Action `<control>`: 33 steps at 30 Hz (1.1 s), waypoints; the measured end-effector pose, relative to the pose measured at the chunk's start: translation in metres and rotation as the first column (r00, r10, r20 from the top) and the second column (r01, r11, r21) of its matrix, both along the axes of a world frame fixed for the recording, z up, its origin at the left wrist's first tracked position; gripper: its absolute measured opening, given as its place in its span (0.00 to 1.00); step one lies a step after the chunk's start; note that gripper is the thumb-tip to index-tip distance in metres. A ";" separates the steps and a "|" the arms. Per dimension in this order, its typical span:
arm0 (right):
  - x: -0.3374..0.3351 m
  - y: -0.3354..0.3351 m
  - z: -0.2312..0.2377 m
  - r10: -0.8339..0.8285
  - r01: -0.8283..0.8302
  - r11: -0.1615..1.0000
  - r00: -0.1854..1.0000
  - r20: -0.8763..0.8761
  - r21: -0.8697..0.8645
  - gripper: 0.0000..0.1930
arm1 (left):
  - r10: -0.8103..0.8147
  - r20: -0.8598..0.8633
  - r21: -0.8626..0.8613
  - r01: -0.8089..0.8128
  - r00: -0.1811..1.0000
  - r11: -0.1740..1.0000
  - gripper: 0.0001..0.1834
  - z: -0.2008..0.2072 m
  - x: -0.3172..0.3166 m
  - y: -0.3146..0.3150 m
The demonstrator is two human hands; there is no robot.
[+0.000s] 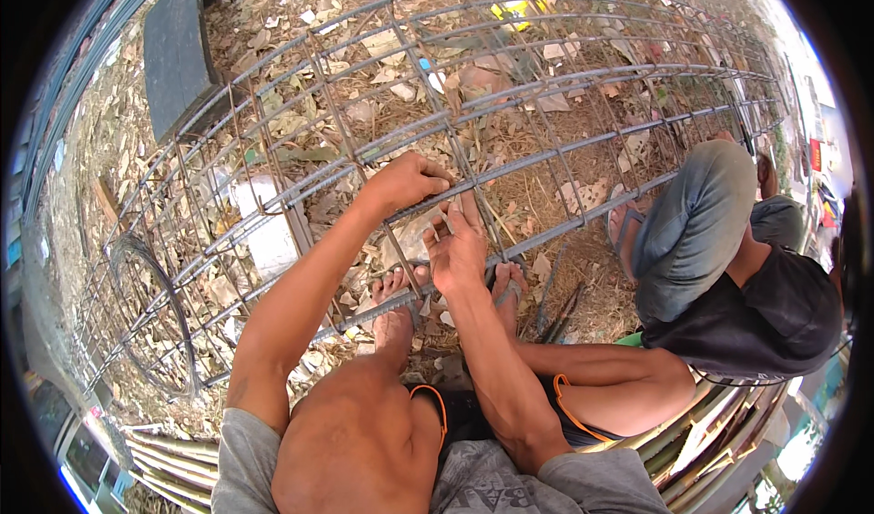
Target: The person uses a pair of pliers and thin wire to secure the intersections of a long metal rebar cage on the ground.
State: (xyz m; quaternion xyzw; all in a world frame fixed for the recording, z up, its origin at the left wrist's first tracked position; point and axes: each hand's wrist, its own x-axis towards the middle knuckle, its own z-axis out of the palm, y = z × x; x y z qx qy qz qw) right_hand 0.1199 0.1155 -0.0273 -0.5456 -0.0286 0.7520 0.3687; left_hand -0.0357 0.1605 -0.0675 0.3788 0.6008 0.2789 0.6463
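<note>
A long cage of steel rebar [537,156] lies across the ground before me, its lengthwise bars crossed by thinner square stirrups. My left hand [409,183] reaches over a long bar, fingers closed at a crossing with a stirrup. Just below it, my right hand [458,252] has its palm turned up. Its lower fingers are curled, and the upper ones press together against the underside of the same crossing. Anything small pinched in either hand, such as a wire, cannot be made out.
Close on my right squats another person in jeans [696,227] beside the cage. A coil of thin wire [168,309] hangs at the cage's left part. A curved dark panel [179,57] stands far left. Dry leaves and a yellow wrapper [519,8] litter the ground; bamboo poles [173,459] lie behind me.
</note>
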 end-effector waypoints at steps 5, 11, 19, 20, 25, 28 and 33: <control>0.005 0.001 -0.002 -0.017 0.017 1.000 0.979 -0.202 -0.004 0.28 | -0.174 -0.159 0.024 0.180 0.972 0.983 0.17 0.013 -0.004 0.012; 0.007 0.004 0.003 0.056 -0.050 0.998 0.988 -0.144 0.044 0.28 | -0.141 -0.366 0.243 0.241 0.920 0.940 0.20 0.008 0.017 0.014; -0.011 -0.027 0.021 0.407 -0.417 0.909 0.885 0.225 -0.002 0.27 | -0.242 -0.530 0.162 0.377 0.813 0.912 0.18 0.015 0.019 0.024; -0.007 -0.031 0.017 0.466 -0.501 0.865 0.830 0.307 0.040 0.26 | -0.176 -0.482 0.233 0.320 0.858 0.918 0.18 0.013 0.016 0.022; 0.015 -0.019 0.042 0.546 -0.616 0.780 0.756 0.361 0.110 0.20 | -0.249 -0.224 0.160 0.288 0.942 0.944 0.19 0.011 -0.004 0.022; 0.031 0.001 0.048 0.595 -0.716 0.690 0.646 0.479 0.110 0.18 | -0.245 -0.386 0.170 0.330 0.889 0.928 0.18 0.002 0.000 0.012; 0.045 0.043 0.070 0.496 -0.767 0.622 0.544 0.676 0.160 0.15 | 0.011 -0.591 0.350 0.244 0.807 0.904 0.11 0.046 0.012 0.007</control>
